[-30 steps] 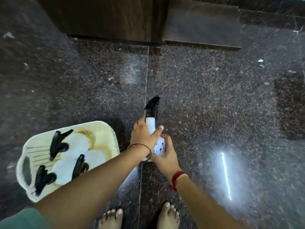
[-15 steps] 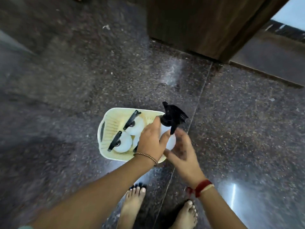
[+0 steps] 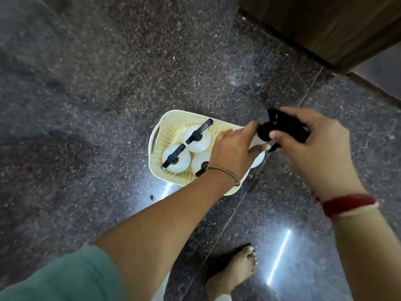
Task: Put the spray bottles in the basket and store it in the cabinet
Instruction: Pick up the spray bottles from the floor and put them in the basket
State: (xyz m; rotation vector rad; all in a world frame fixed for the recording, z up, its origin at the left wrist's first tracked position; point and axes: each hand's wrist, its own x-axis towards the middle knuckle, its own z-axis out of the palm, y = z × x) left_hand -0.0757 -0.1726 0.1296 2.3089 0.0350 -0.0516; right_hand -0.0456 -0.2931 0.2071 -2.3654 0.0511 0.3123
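Observation:
A cream plastic basket (image 3: pixel 165 135) stands on the dark stone floor. Three white spray bottles with black trigger heads stand upright in it: one at the back (image 3: pixel 198 139), one at the front left (image 3: pixel 176 160), and a third (image 3: pixel 200 162) partly hidden by my wrist. Over the basket's right end I hold another white spray bottle (image 3: pixel 259 158). My left hand (image 3: pixel 233 152) wraps its white body. My right hand (image 3: pixel 312 144) grips its black trigger head. The bottle's base is hidden, so I cannot tell whether it rests in the basket.
A dark wooden cabinet (image 3: pixel 325 25) fills the top right corner, its base meeting the floor. My bare foot (image 3: pixel 233 270) stands on the floor below the basket. A small dark bit (image 3: pixel 152 197) lies on the floor left of my forearm.
The view swung so the basket sits centred below me. Both hands carried the bottle from the bare floor to the basket's right end, and my right hand moved up onto the trigger head.

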